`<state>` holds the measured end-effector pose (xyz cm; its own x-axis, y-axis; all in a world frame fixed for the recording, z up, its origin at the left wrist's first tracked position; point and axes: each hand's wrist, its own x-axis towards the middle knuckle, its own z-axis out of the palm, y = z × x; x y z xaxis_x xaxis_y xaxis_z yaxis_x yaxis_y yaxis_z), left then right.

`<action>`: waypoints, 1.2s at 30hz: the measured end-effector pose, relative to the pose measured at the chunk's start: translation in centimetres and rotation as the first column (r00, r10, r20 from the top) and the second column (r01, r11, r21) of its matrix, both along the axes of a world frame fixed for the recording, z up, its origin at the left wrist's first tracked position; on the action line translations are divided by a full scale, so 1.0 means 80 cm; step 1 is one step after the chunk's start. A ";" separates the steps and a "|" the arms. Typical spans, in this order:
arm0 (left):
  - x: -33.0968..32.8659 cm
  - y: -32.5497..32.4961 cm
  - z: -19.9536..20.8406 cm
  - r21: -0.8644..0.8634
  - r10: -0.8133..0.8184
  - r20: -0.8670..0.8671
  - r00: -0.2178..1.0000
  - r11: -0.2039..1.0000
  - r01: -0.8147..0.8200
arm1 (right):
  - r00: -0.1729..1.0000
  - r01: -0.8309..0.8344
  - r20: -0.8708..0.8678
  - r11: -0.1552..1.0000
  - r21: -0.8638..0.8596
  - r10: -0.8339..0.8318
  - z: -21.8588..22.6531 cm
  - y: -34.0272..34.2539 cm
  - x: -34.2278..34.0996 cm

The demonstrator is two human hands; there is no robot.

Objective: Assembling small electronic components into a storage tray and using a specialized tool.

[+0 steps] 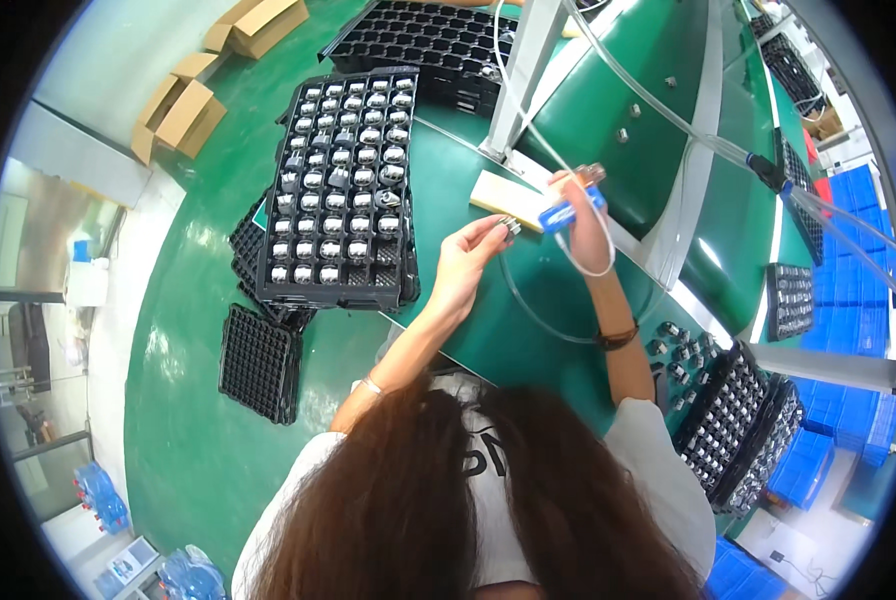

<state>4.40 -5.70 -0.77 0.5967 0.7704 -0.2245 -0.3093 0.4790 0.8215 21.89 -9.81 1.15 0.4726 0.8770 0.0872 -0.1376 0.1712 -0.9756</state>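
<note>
Left fingers: we see thumb and forefinger (489,237) pinched nearly together, their tips closed on a small metal part (511,225).
Left hand: the hand (460,265) reaches in over the bench, and a thin band (371,385) rings the forearm behind it.
Right fingers: we find them curled around a blue hand-held device (571,209), which slants across the grip and has a brownish piece at its upper end.
Right hand: this hand (592,238) is just to the right of the left one; a dark bracelet (618,337) circles its wrist.
Metal part: it lies between the left fingertips, near the lower end of the device and beside a cream block (501,194).
Pale tube: we trace one loop (612,250) passing close to the right hand.
Filled tray: a black tray (318,293) stands left of the hands, most of its pockets bearing shiny metal pieces.
Bench: we note its green surface (568,365) beneath both hands, with loose metal pieces (681,363) scattered at right.
Lower-right trays: more loaded black trays (725,420) sit beyond those pieces.
Floor: dark stacked trays (255,365) rest at left, with cardboard boxes (188,115) farther off.
</note>
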 end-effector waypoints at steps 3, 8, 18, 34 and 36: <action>-0.004 -0.004 0.005 0.024 -0.001 -0.021 1.000 1.000 0.002 | 0.995 -0.092 0.053 0.995 0.027 0.091 0.008 -0.010 -0.042; -0.009 -0.007 0.003 0.031 0.011 -0.019 1.000 0.999 -0.010 | 0.994 -0.101 0.038 0.991 0.086 0.098 -0.015 -0.014 -0.061; -0.080 -0.014 0.055 0.477 0.112 -0.240 0.964 0.879 0.016 | 0.833 0.210 0.525 0.978 -0.012 -0.173 -0.032 0.030 -0.035; -0.198 0.067 0.066 0.858 0.575 -0.514 0.637 0.338 0.388 | 0.748 0.135 0.659 0.954 -0.267 0.079 -0.014 -0.008 -0.003; -0.196 0.068 0.074 0.801 0.460 -0.529 0.713 0.549 0.240 | 0.752 0.130 0.654 0.952 -0.276 0.087 -0.016 -0.009 0.001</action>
<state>-11.28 -0.28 5.12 0.4630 0.8538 0.2379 0.4355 -0.4529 0.7780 21.93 -10.54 -0.13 0.4132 0.9016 0.1280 0.5494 -0.1348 -0.8246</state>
